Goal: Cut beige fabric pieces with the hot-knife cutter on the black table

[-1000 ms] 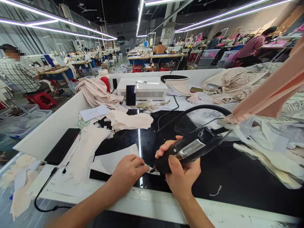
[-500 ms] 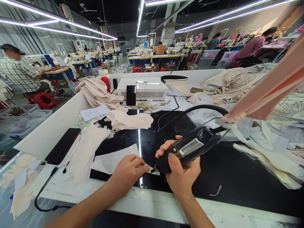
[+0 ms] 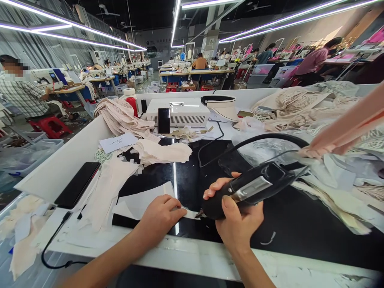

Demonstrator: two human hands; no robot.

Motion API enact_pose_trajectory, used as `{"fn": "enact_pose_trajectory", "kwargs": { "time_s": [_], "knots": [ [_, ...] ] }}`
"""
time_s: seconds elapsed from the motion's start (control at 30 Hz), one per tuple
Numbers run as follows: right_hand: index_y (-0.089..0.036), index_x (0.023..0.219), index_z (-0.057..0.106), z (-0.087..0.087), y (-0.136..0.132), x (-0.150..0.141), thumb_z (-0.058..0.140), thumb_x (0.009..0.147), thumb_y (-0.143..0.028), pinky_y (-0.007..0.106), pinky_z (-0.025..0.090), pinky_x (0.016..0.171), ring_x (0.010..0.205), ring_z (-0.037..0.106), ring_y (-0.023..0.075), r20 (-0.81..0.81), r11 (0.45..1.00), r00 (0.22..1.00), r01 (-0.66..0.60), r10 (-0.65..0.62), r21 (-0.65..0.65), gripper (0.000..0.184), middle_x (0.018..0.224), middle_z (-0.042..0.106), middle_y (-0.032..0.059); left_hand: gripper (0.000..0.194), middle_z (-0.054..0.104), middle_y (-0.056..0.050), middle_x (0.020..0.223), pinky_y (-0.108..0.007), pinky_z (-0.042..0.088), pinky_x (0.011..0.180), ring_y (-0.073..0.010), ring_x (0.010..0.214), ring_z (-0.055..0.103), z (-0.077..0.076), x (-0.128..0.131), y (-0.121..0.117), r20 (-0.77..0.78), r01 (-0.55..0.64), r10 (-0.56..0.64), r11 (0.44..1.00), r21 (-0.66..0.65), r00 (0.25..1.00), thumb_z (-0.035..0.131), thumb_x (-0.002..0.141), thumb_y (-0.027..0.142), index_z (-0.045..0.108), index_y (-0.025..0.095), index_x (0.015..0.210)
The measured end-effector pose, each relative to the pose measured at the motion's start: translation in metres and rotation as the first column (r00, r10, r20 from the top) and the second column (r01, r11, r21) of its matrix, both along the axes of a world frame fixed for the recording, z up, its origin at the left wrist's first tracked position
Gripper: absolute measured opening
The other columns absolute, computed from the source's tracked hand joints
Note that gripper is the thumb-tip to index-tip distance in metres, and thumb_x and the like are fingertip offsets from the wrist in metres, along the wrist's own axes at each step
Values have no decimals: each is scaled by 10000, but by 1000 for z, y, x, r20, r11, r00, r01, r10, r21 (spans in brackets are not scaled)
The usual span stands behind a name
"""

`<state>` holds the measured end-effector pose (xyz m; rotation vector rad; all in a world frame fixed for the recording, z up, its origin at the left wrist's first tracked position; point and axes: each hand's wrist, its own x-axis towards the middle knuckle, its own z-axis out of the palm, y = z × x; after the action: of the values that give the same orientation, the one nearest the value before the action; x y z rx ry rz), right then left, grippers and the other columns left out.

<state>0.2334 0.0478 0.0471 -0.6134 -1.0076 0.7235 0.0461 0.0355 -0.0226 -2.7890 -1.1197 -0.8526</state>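
My right hand (image 3: 238, 214) is wrapped around a black corded hand tool (image 3: 252, 190) with a silver side plate. The tool's pointed metal tip (image 3: 199, 215) meets the narrow right end of a white fabric piece (image 3: 144, 200). Bent and close together, the fingers of my left hand (image 3: 163, 214) hold this piece down on the black work surface (image 3: 207, 176). A part of the piece is hidden under that hand. A peach cloth strip (image 3: 339, 138) is tied around the cable end of the tool.
Cream fabric pieces (image 3: 163, 151) and a phone (image 3: 77, 185) lie to the left. At the back stand a white metal box (image 3: 178, 111), another phone (image 3: 164, 120) and a sun visor (image 3: 220, 107). Fabric and plastic (image 3: 258, 148) are heaped at right. Other people sit at sewing tables beyond.
The black tool and my right hand have moved right, and the tip has shifted along the white fabric piece's end. My left hand stays nearly in place.
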Motion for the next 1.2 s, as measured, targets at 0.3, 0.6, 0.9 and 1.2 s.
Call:
{"fn": "enact_pose_trajectory", "kwargs": {
  "time_s": [0.3, 0.6, 0.9, 1.2],
  "knots": [
    [-290, 1198, 642, -3, 1, 0, 806, 897, -321, 312, 601, 571, 615, 663, 148, 39, 1000, 999, 12, -12, -16, 344, 827, 701, -22, 191, 715, -41, 1034, -321, 579, 845, -190, 960, 686, -1, 1, 0, -24, -1, 1, 1000, -8, 1000, 630, 1028, 75, 718, 211, 1129],
    [-280, 1171, 668, 2, 5, 8, 829, 882, -344, 306, 610, 561, 624, 668, 152, 32, 1000, 999, 4, -3, -3, 337, 838, 712, -10, 235, 745, -89, 1226, -340, 619, 986, -198, 1105, 727, 20, -34, 4, 40, 20, -15, 992, -121, 999, 500, 1104, 127, 716, 171, 1187],
    [-286, 1183, 658, 0, 2, -2, 836, 882, -359, 275, 602, 554, 606, 673, 137, -10, 998, 998, -58, 58, -6, 357, 852, 718, -20, 205, 725, -60, 1094, -325, 619, 839, -212, 952, 705, 25, -38, -10, -109, -65, 45, 981, -180, 993, 585, 1024, 63, 724, 189, 1107],
    [-286, 1119, 666, -7, 13, -6, 819, 905, -352, 260, 610, 591, 618, 686, 124, -19, 999, 999, -34, 35, 27, 271, 858, 719, -34, 191, 726, -26, 1058, -287, 605, 848, -188, 934, 739, 58, -25, -1, -127, -83, 36, 916, -391, 991, 610, 1031, 78, 722, 207, 1116]
  ]
}}
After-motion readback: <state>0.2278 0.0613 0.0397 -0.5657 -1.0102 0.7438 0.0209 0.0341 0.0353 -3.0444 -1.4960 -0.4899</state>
